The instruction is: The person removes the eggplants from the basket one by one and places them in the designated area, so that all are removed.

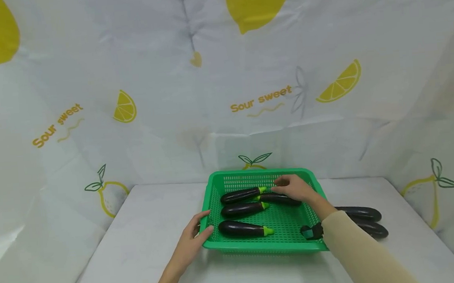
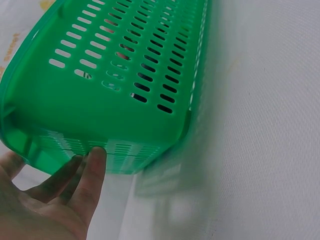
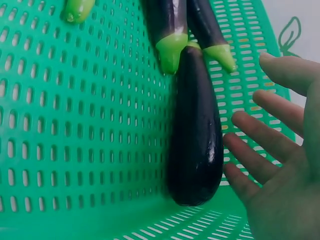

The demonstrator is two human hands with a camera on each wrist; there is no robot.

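Observation:
A green slotted plastic basket (image 1: 211, 191) holds several dark purple eggplants with green stem ends. My left hand (image 1: 190, 240) is at its left side; in the left wrist view the fingers (image 2: 90, 187) lie nearly straight against the outer wall, with the thumb up by the rim. Inside the basket, at the right rear, my right hand (image 1: 292, 187) hovers beside an eggplant (image 3: 196, 135), spread fingers holding nothing. This eggplant's stem end meets those of two others (image 1: 239, 195) (image 1: 243, 209). A separate eggplant (image 1: 242, 229) lies near the front wall.
Two more eggplants (image 1: 362, 213) (image 1: 371, 228) lie on the white table (image 1: 138, 237) to the right of the basket, partly behind my right sleeve (image 1: 359, 251). A lemon-printed sheet (image 1: 170, 132) hangs behind the table and along its sides.

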